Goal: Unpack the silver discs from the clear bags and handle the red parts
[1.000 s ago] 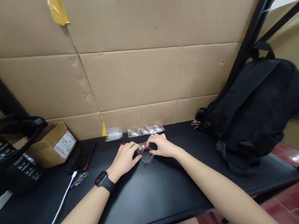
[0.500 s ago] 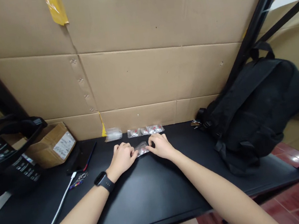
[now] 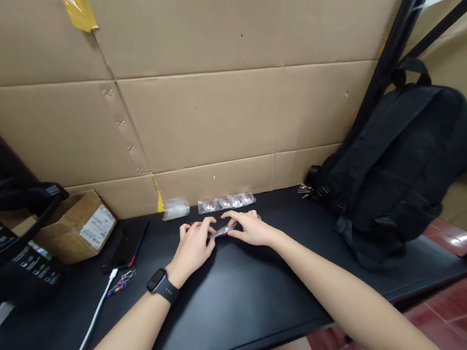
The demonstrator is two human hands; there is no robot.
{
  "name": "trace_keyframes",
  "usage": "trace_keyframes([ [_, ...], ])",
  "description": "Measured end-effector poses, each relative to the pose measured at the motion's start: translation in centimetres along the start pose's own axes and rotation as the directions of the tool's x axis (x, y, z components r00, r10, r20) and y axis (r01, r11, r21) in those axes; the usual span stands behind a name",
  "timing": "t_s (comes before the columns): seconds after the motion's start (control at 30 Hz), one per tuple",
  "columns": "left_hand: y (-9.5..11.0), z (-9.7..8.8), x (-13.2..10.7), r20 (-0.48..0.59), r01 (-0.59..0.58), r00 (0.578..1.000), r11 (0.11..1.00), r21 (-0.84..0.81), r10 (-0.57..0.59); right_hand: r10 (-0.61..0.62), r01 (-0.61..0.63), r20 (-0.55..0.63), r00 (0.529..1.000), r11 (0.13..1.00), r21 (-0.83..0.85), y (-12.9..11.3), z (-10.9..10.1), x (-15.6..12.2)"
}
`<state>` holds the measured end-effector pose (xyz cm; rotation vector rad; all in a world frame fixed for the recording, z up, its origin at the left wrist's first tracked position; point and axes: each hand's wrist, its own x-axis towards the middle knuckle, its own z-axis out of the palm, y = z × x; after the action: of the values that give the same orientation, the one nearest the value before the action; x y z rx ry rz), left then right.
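Observation:
Both hands meet near the back of a black table (image 3: 243, 307). My left hand (image 3: 193, 245), with a black watch on its wrist, and my right hand (image 3: 250, 229) pinch a small clear plastic bag (image 3: 223, 231) between their fingertips and press it low onto the tabletop. The bag holds something small that I cannot make out. A bit of red (image 3: 187, 226) shows just behind my left hand. Further back, against the cardboard wall, lie a row of small filled bags with red and white contents (image 3: 226, 202) and a bundle of empty clear bags (image 3: 175, 208).
A black backpack (image 3: 405, 162) leans on the right of the table. At the left are a small cardboard box (image 3: 78, 226), a dark phone (image 3: 126, 243), a white cable (image 3: 93, 322) with keys, and black equipment (image 3: 3, 242). A cardboard wall (image 3: 225, 112) closes the back.
The bag hung loosely below the fingertips a second ago; it is now flattened on the table. Both hands have shifted slightly toward the wall, fingers stretched further over the bag.

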<state>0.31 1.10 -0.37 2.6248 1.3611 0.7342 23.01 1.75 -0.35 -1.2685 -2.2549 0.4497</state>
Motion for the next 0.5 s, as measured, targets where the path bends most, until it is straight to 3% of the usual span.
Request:
trace_keyframes([
  [0.2,-0.8,0.7,0.0,-0.006,0.15,0.988,0.984,-0.094,-0.151,0.074,-0.067,-0.039,0.996,0.985,0.158,-0.2,0.1,0.1],
  [0.37,-0.6,0.6,-0.1,-0.005,0.159,0.987,0.974,-0.16,-0.162,0.155,-0.129,-0.081,0.985,0.956,0.263,0.4,1.5,0.3],
  [0.5,-0.5,0.6,-0.1,-0.025,0.184,0.981,0.964,-0.19,-0.192,0.147,-0.108,-0.068,0.987,0.907,0.406,0.9,2.2,0.6],
])
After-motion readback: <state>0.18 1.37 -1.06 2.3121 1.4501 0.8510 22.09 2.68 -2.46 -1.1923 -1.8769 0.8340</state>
